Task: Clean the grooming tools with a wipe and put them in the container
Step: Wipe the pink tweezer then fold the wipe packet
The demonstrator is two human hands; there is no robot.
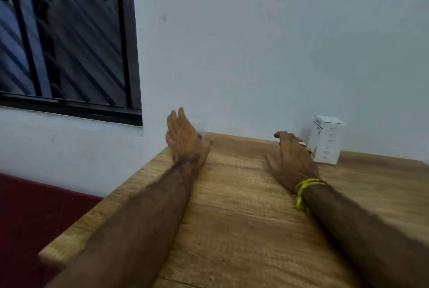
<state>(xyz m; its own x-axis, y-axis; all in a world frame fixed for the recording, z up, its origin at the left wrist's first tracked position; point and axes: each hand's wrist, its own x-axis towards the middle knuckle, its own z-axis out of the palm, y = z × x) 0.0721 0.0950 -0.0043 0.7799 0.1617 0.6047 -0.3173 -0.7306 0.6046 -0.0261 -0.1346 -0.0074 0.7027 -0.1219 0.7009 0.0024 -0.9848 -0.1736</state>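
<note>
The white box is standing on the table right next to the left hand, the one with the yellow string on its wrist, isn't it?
Not quite. The white box does stand on the wooden table, but it is beside the right hand, and that is the one with the yellow string on its wrist. The head view shows this. The left hand is at the table's far left corner, away from the box.

A tan wood-grain worktop (243,218) meets a pale grey-white wall (255,43). At two o'clock, a white box (327,141) bears faint grey print. Yellow thread (304,191) bands the right wrist. Black bars cross the window (65,39) at ten o'clock; a dark red floor (30,213) lies at eight.
</note>
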